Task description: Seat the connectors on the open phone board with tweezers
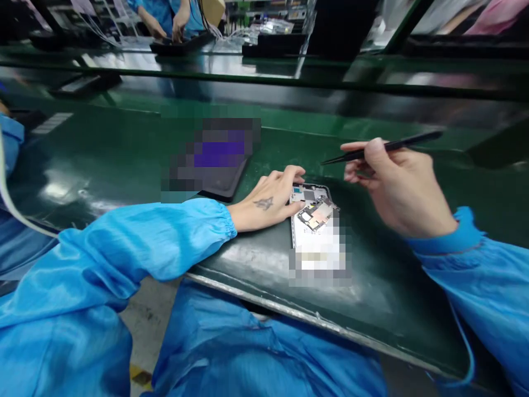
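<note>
An opened phone [309,240] lies on the green work mat with its white inside facing up. Its lower end is pixelated. A loose-looking circuit board [318,214] sits slanted across the upper part of the phone. My left hand [268,201] grips the phone's upper left edge, fingers curled at the top corner and thumb against the side. Held in my right hand [399,184] is a pair of black tweezers [413,141], raised above the mat to the right of the phone. The tweezers' tip points left and is apart from the board.
A black tray [223,190], mostly pixelated, lies beyond my left forearm. The bench's front edge [281,306] runs close to my lap. Behind a dark rail, a co-worker's hands [179,25] are over another black tray [182,47]. A blue sleeve [11,132] shows at far left.
</note>
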Demonstrator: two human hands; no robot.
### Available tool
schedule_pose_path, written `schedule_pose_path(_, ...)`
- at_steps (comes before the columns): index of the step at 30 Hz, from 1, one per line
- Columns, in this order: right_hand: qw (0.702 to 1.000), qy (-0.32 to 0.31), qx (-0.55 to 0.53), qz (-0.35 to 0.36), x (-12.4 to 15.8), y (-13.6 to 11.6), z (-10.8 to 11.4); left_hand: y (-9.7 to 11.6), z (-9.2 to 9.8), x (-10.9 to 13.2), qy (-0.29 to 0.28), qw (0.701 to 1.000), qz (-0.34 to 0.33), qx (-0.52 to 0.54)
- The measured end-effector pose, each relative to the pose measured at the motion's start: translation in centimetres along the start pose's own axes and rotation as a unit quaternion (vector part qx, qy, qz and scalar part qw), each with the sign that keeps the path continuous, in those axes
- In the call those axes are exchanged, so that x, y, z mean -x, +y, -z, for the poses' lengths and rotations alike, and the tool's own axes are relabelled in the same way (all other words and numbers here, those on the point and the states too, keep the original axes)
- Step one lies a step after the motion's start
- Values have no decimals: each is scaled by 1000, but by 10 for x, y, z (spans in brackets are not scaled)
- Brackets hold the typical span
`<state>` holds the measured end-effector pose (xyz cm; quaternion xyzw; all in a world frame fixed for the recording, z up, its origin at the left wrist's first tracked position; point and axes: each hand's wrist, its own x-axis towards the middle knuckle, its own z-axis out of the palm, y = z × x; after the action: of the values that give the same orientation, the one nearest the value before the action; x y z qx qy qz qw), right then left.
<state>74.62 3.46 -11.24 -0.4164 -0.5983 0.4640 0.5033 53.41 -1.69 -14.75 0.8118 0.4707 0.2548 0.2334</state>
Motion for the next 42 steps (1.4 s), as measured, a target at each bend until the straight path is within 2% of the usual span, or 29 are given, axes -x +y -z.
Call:
schedule_pose_path(3,997,-7,-30,-69,4,19,1,0,1,1,-5,1000,6,17)
schedule_pose_path(5,997,-18,-23,-76,9,23,2,0,2,1,7,1000,21,3)
schedule_pose_path(9,999,-36,15,2,13,25,-1,-2,2,0,32,998,41,-38)
schedule_pose_path(13,989,-29,118,85,14,32,-2,-5,4,-1,13,999,33,-28)
schedule_pose_path(16,968,-31,207,139,16,32,-2,-3,7,-1,5,999,29,-21)
schedule_pose_path(21,914,-36,329,233,19,26,-5,3,10,0,0,999,38,-18)
schedule_pose_path(24,905,-42,353,233,21,24,-4,3,9,1,2,999,40,-15)
schedule_pose_path(31,909,-39,352,220,21,23,1,3,9,1,-2,999,40,1)
schedule_pose_path(36,896,-45,375,235,22,24,0,4,8,1,5,999,36,-5)
schedule_pose_path(42,896,-47,361,253,21,25,-1,3,8,0,3,999,40,-5)
